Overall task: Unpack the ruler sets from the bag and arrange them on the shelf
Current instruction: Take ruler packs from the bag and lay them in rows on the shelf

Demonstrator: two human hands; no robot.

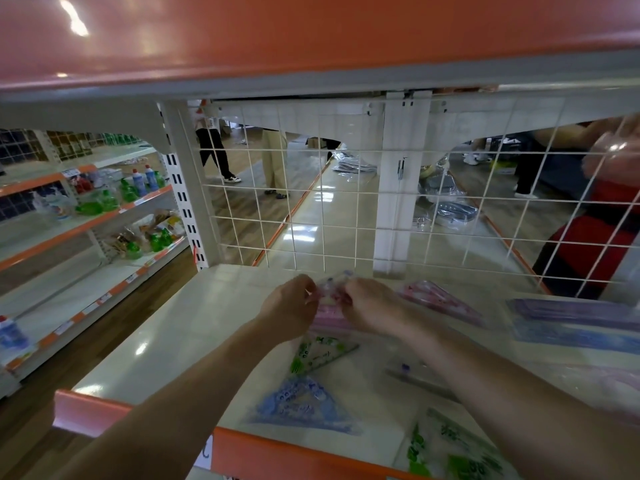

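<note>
Currently we pinch the pink ruler set with the fingers of left hand and right hand, near the back edge of the shelf. Lower it flat, parallel to the neighbouring set.

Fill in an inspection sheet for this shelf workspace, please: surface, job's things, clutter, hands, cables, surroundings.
Surface: cream shelf, glossy, orange front edge.
Job's things: pink ruler set held near the back; green ruler set, blue ruler set and purple ruler sets lie flat.
Clutter: nothing seen.
Hands: left hand and right hand both pinch the pink ruler set.
Cables: nothing seen.
Surroundings: wire grid behind; bottles on left shelves; people beyond.
</note>
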